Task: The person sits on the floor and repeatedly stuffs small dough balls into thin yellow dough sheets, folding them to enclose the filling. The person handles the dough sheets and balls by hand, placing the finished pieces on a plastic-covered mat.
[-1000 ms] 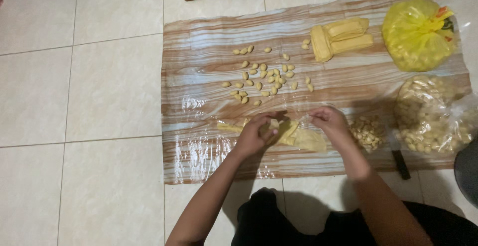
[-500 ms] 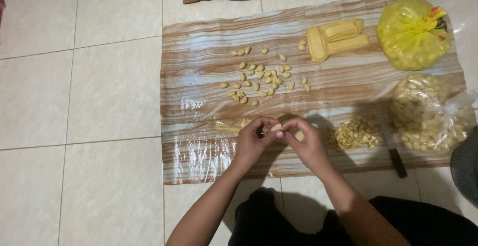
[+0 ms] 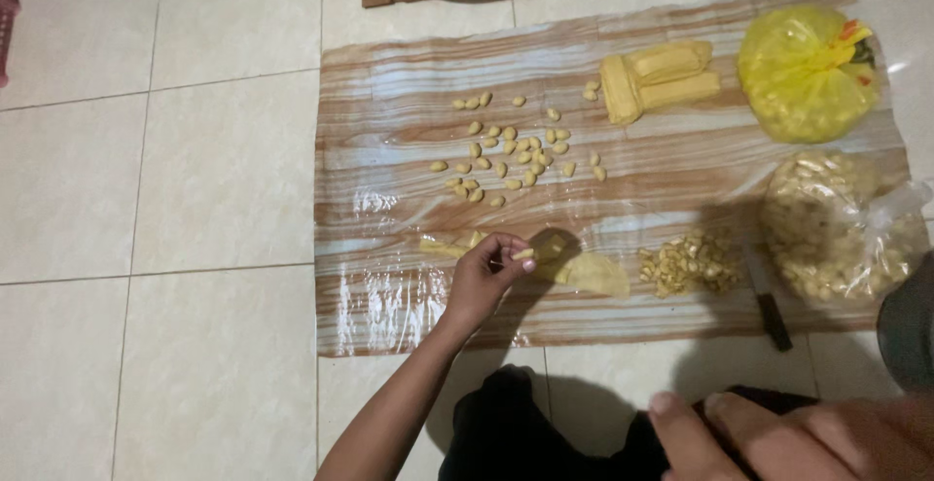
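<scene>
Our left hand [image 3: 484,282] pinches one dough piece [image 3: 522,254] mid-frame; our right hand [image 3: 778,437], lower right, lies loosely open, holding nothing. Two bags [image 3: 803,72] sit right.

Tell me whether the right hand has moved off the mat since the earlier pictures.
Yes. The right hand has come back off the mat toward the person's body, low in the view; earlier it worked over the mat's near edge beside the left hand.

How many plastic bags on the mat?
2, both at the mat's right end: a knotted yellow plastic bag at the far corner, and a clear plastic bag of pale pieces just nearer the person. None seem hidden.
</scene>
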